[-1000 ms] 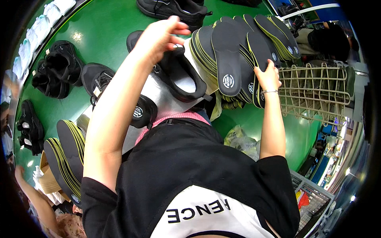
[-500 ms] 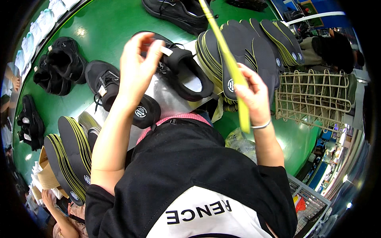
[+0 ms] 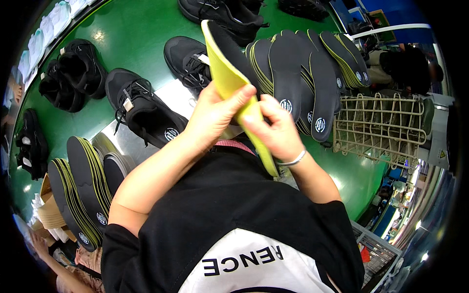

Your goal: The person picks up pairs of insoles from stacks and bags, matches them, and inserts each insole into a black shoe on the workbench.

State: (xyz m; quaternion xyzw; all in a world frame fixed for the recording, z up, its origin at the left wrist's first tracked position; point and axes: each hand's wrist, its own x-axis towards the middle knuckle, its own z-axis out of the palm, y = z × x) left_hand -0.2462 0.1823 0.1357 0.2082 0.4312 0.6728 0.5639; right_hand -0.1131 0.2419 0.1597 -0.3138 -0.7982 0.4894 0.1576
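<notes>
1. Head view: the left hand [image 3: 212,115] and right hand [image 3: 278,132] clamp their fingers on a tilted, yellow-backed insole [image 3: 221,68], near the insole stack [image 3: 283,61].
2. Bending too hard might crease it.
3. A sideways swing might knock that stack askew.

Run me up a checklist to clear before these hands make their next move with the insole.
1. Two-handed grip: ok; the left hand and right hand both hold the black and yellow-green insole.
2. Insole's printed heel mark in view: not ok; the yellow-green underside is turned to view.
3. Opening of the black lace-up sneaker behind the hands unobstructed: cannot tell; the insole and hands hide it.
4. Insole inside the black lace-up sneaker to the left: ok; a printed heel mark shows inside.
5. More insoles nearby: ok; stacked insoles lie beside the right hand.
</notes>
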